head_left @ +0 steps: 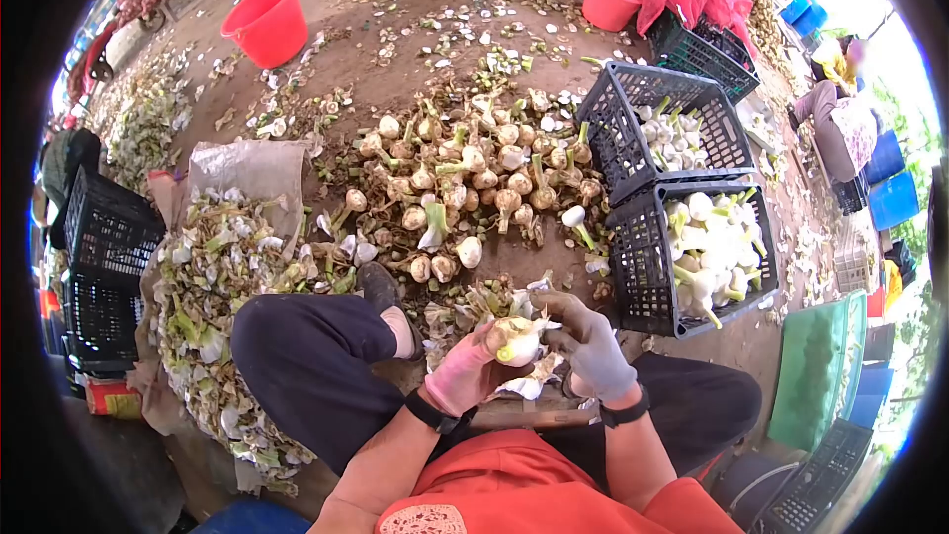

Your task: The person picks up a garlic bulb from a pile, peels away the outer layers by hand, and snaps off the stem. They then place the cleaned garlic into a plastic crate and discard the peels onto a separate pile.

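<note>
A partly peeled garlic bulb is held between my two gloved hands, above my lap. My left hand, in a pinkish glove, grips it from the left side. On its right, my right hand, in a grey glove, has bent fingers pressed against the bulb's loose skin. Pale peeled skin hangs just below the bulb. Beyond my hands, a heap of unpeeled garlic with cut stems lies on the ground. Cleaned white bulbs fill the near black crate at the right.
Another black crate holds more white bulbs. A mound of peelings lies at the left beside stacked black crates. Red buckets stand farther back. A seated person is at the far right.
</note>
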Action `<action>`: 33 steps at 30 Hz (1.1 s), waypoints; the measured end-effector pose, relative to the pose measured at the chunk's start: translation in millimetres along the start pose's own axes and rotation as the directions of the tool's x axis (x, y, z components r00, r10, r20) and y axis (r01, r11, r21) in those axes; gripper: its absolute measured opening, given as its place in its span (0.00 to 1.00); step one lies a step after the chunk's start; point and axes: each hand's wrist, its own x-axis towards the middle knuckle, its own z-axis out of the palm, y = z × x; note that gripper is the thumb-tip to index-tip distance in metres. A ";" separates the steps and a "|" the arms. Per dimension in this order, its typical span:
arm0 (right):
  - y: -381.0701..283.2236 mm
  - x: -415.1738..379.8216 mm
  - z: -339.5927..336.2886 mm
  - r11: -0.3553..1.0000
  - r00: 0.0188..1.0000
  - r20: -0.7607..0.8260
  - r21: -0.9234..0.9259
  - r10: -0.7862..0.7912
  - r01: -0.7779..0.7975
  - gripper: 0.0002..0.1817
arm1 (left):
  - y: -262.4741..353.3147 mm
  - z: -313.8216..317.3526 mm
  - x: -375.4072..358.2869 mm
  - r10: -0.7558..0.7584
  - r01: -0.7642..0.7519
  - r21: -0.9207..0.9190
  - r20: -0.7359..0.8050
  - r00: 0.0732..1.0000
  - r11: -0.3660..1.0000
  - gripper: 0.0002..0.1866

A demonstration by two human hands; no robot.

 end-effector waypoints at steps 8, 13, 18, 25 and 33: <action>-29.9 -5.3 6.5 0.756 0.944 0.173 -0.565 -0.282 0.330 0.18 | 0.3 -1.0 -3.7 -0.045 0.050 0.077 -0.058 0.997 0.996 0.38; -12.2 7.3 -1.6 0.776 0.971 0.138 -0.583 -0.197 0.241 0.12 | 3.3 2.9 -7.0 -0.154 0.140 0.137 0.096 0.983 0.981 0.39; 94.0 10.7 -28.1 0.521 0.987 0.107 -0.853 0.122 0.028 0.14 | 11.4 11.4 -10.8 -0.073 0.072 0.012 0.147 0.986 0.997 0.40; -15.4 -4.3 -11.7 0.965 0.982 0.104 0.194 0.159 -0.177 0.17 | 2.5 -4.7 3.5 0.077 -0.041 0.354 -0.088 0.993 0.934 0.37; -25.7 -4.4 3.2 0.737 0.944 0.164 -0.592 -0.285 0.325 0.07 | 13.1 10.8 -5.3 0.041 0.069 0.567 -0.180 0.983 0.821 0.32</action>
